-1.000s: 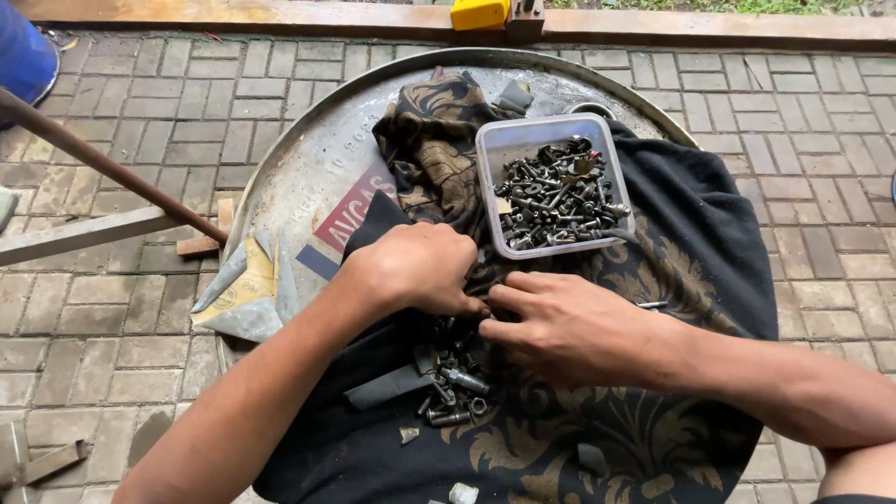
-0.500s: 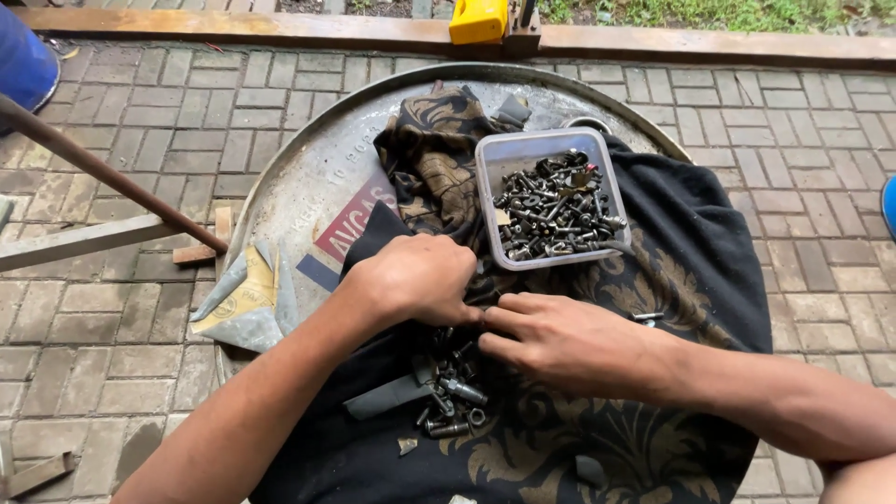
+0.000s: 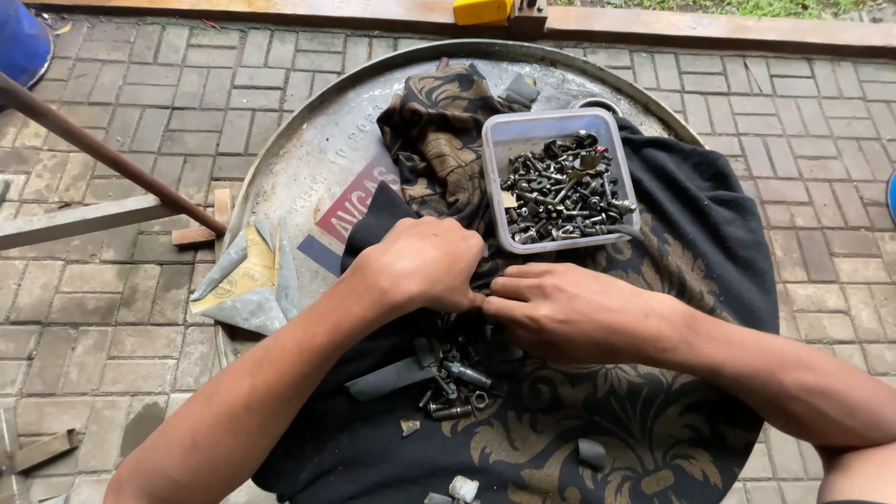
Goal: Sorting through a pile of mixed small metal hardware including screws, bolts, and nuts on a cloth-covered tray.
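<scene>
Beside the clear tub [image 3: 560,182], already heaped with bolts, both hands meet on the black cloth [image 3: 691,280]: left hand [image 3: 425,264] clenched, right hand [image 3: 569,313] pinching something hidden. Loose bolts [image 3: 453,378] below the tub look unsorted.

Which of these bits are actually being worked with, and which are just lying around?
In use:
left hand and right hand, meeting over the black patterned cloth
loose bolts below the hands
clear tub of bolts

Lying about:
folded sandpaper
rusty rod
yellow block
</scene>
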